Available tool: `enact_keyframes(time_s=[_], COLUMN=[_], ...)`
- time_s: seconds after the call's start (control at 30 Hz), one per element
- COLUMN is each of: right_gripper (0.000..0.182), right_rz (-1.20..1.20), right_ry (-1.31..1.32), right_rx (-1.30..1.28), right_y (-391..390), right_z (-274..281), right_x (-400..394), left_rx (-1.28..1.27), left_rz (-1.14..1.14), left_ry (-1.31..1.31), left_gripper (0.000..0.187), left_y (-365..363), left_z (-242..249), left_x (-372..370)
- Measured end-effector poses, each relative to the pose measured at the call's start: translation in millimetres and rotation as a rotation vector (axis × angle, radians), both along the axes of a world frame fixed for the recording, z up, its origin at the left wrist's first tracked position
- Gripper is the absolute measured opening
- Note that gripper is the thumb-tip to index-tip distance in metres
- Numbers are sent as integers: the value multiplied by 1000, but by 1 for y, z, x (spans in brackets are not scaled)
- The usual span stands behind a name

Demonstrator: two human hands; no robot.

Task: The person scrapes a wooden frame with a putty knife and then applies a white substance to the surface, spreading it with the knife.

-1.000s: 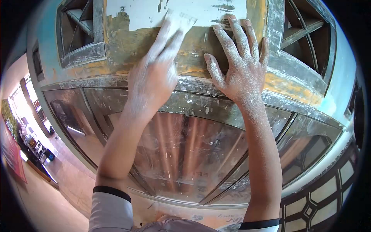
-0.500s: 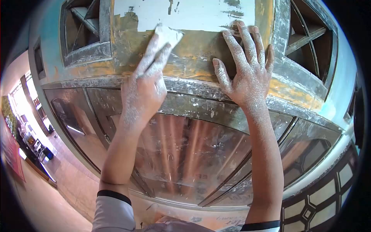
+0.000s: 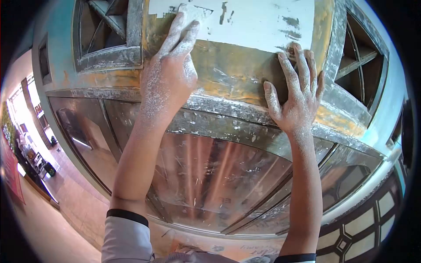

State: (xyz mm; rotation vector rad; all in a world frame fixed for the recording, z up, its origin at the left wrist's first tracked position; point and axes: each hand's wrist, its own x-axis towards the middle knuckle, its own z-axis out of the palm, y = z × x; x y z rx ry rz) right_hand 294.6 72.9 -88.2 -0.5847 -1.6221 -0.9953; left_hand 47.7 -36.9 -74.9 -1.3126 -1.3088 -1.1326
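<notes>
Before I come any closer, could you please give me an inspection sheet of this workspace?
Surface: board worn and orange-brown in places; white coat on its upper part, with dark streaks.
Job's things: pale, dusty pad against the white coat's left part; its exact kind is unclear.
Clutter: small mixed items far left, too small to tell apart.
Hands: left hand holds the pad; right hand lies spread on the board, holding nothing visible; both dusty.
Cables: nothing seen.
Surroundings: barred openings either side, panes below, bright doorway far left.

Short pale sleeves [image 3: 126, 239], black bands [image 3: 127, 214] at hems.
</notes>
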Motion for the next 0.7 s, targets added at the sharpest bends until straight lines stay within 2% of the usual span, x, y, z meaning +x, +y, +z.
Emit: enact_keyframes(time_s=[0.07,0.13,0.17,0.4,0.43,0.57,0.7], right_gripper=[59,60,59,58,58,60,61], right_rz=[10,-4,9,13,14,9,21], right_ry=[8,2,6,-3,-6,-2,-10], right_rx=[0,3,5,40,51,66,82], right_y=[-1,1,2,5,5,4,4], right_z=[-1,-1,-1,1,1,-1,1], right_x=[0,0,0,1,1,0,-1], left_rx=[17,-35,-88,-110,-9,-68,-54], left_rz=[-25,-188,-73,-116,-137,-125,-124], left_ry=[9,-83,-40,7,49,-65,-42], left_gripper=[61,68,60,57,58,60,65], left_y=[-2,-7,-14,-20,-12,-20,-20], left_z=[-11,-41,-48,-9,-20,-72,-65], left_x=[-1,0,2,-17,-24,-30,-42])
